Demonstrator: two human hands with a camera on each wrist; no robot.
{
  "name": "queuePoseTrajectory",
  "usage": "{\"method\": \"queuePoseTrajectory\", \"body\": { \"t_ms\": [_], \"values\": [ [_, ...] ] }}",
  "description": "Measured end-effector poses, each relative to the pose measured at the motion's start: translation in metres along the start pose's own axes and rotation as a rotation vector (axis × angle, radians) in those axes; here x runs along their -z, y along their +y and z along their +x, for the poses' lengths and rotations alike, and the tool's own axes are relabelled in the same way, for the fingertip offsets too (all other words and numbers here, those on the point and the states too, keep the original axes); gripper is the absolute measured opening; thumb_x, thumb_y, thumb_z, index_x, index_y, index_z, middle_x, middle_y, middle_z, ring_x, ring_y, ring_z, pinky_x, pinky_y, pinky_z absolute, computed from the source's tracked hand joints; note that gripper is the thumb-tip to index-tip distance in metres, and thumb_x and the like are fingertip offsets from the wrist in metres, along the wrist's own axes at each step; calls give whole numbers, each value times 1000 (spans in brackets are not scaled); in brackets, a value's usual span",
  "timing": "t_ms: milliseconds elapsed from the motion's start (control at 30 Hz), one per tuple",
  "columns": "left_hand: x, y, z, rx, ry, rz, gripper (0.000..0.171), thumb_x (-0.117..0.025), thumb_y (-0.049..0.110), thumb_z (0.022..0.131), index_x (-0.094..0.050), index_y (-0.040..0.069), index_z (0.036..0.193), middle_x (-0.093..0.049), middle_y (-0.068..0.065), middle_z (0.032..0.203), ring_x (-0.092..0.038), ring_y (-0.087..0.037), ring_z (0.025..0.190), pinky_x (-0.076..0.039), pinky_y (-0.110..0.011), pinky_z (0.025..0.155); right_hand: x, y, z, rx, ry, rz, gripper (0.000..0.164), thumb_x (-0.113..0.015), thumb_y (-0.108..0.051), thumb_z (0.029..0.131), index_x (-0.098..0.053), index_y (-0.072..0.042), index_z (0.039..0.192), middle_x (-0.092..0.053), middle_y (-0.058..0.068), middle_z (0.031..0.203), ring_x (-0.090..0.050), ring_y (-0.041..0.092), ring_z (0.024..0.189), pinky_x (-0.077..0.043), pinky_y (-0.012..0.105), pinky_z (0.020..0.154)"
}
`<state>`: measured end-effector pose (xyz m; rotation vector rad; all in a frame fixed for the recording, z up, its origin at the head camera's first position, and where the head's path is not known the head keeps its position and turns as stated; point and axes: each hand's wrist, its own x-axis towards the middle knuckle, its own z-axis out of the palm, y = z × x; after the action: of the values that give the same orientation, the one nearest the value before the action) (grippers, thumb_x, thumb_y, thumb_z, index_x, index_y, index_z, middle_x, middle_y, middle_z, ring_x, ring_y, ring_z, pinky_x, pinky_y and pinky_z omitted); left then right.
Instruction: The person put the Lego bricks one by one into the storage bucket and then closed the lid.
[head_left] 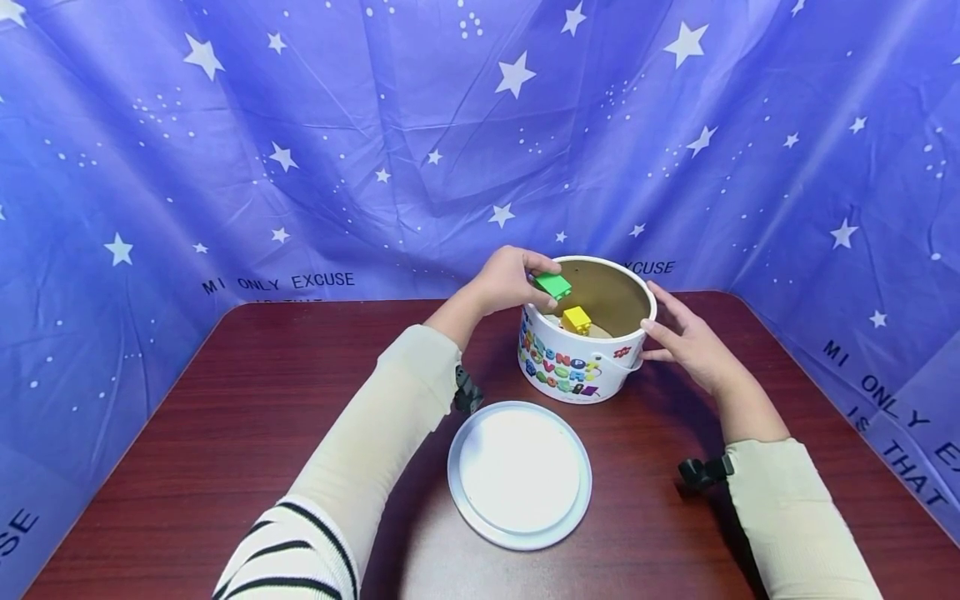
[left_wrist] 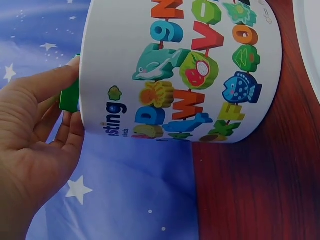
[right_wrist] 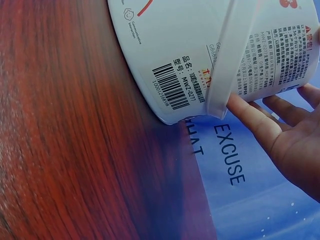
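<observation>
A white bucket [head_left: 558,367] printed with colourful letters and animals stands on the table. My left hand [head_left: 513,279] pinches a green toy block [head_left: 553,286] above the bucket's near-left rim. In the left wrist view, the bucket wall partly hides this green block [left_wrist: 70,97] and the fingertips. Inside the bucket, a yellow toy block [head_left: 577,320] shows near the front wall. My right hand [head_left: 690,346] holds the bucket's right side, its thumb at the rim and other fingers spread along the outer wall. One finger touches the white handle [right_wrist: 227,65] in the right wrist view.
A round white lid [head_left: 520,475] lies on the dark red wooden table [head_left: 300,467], in front of the bucket. A blue star-printed cloth [head_left: 420,150] hangs behind the table and along both sides.
</observation>
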<state>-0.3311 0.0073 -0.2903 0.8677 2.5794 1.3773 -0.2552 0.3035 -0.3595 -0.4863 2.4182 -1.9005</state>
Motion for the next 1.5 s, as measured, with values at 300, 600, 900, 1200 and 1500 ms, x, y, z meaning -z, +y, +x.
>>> {"method": "queuePoseTrajectory", "body": {
  "t_ms": [300,600,900,1200,1500],
  "values": [
    [-4,-7,3,-12,55,-70,45,-83,2,76,-70,3,119,-70,-10,112,-67,-16,95,-53,-20,80,-1,-2,-2,-7,-3,0,69,-49,-13,103,-8,-11,158,-15,34,152,-51,12,112,-58,34,76],
    [-2,-10,-4,-19,79,-132,43,-83,2,75,-71,4,117,-70,-11,111,-67,-23,102,-53,-21,82,-2,-1,-1,4,1,18,68,-49,-12,103,-8,-11,157,-14,35,152,-53,9,110,-58,33,75],
    [6,-13,-20,-25,89,-189,42,-83,1,75,-72,3,115,-70,-12,109,-65,-31,104,-55,-27,81,-7,1,-4,20,39,6,66,-50,-17,103,-12,-7,157,-16,32,153,-48,17,119,-58,31,77],
    [13,-23,-41,-40,98,-278,42,-82,-3,74,-71,-1,114,-66,-18,115,-63,-35,105,-57,-30,80,-10,9,-18,89,112,-7,61,-57,-12,99,-26,10,148,-37,36,138,-59,4,107,-57,30,79],
    [18,-37,-72,-84,159,-327,42,-82,-4,74,-70,-3,114,-67,-13,113,-63,-23,100,-55,-33,87,-10,9,-34,138,200,-155,53,-66,-7,93,-45,11,137,-65,-9,111,-65,2,95,-56,25,78]
  ]
}}
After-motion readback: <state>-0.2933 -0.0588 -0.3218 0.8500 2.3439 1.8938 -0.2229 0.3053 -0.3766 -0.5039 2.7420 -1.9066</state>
